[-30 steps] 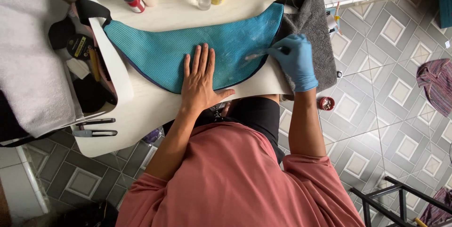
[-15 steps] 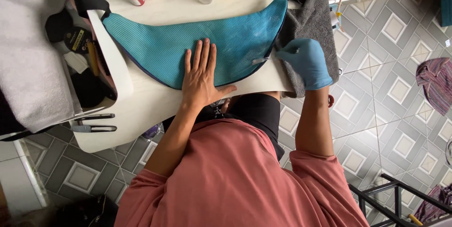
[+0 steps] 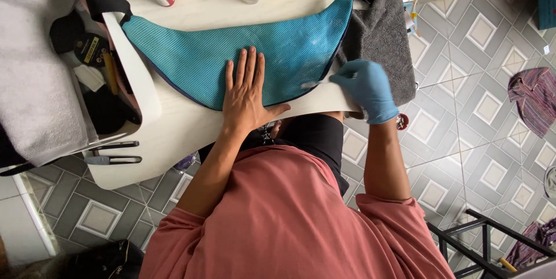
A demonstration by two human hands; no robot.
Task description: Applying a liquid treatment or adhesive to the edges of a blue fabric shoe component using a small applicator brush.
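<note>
- Grey patterned floor tiles [image 3: 463, 111] are seen beyond a white curved tabletop [image 3: 191, 128], where a turquoise mesh cloth with dark edging [image 3: 231, 47] is spread.
- The bare left hand [image 3: 246, 91] is laid flat on the cloth, its fingers [image 3: 249, 65] extended and close together, nothing gripped.
- The blue-gloved right hand [image 3: 365, 88] has been drawn back from the cloth's right end toward the table edge; its fingers are curled around a thin pale tool [image 3: 315, 84], its tip at the cloth's hem.
- A grey towel [image 3: 382, 30] lies just beyond the gloved fingers.
- The work appears shifted to the cloth's lower edge.
</note>
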